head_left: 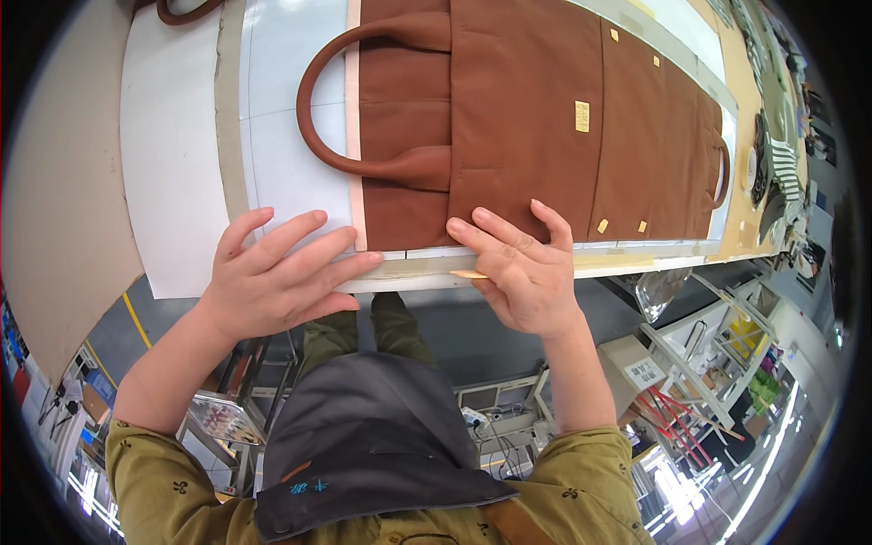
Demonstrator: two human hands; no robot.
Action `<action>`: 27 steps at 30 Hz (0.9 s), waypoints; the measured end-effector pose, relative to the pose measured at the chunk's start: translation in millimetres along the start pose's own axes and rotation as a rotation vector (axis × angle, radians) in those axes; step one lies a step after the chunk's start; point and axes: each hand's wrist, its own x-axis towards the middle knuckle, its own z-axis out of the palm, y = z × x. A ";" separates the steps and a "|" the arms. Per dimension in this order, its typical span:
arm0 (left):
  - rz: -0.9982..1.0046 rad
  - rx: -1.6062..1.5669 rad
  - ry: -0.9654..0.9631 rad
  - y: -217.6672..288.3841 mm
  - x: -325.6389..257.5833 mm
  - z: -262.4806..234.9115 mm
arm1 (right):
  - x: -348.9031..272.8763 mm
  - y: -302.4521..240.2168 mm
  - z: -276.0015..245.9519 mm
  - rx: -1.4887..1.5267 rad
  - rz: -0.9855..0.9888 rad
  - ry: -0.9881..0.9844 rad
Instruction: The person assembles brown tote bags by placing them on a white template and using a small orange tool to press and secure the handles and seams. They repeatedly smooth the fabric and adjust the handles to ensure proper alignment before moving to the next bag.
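Observation:
A brown leather bag piece [527, 100] lies flat on the white work table, with a curved brown handle [313, 118] looping out to its left. Along its left edge runs a pale pink strip [353, 118]. My left hand [282, 272] rests open at the table's near edge, fingers spread, fingertips close to the strip's lower end. Between the thumb and curled fingers of my right hand [529, 282] is a pointed pale wooden stick [467, 273], mostly hidden by the hand. Two fingers of that hand touch the leather's near left corner.
Small yellow tape pieces [582, 116] stick to the leather. White paper sheets [173, 163] and a grey strip [231, 118] lie to the left. Another handle [722, 173] shows at the far right. Below the table stand a cardboard box [627, 368] and a white rack [699, 336].

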 end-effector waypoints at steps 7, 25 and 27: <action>-0.013 -0.019 -0.003 0.1 1.1 -1.0 | 1.0 -1.8 0.0 -0.014 0.014 0.014; 0.035 -0.274 -0.318 -12.6 30.9 -1.9 | 0.6 -0.9 -0.3 -0.026 -0.003 0.001; 0.103 -0.223 -0.289 -17.5 32.4 1.3 | 0.3 -1.1 0.3 -0.020 0.000 0.002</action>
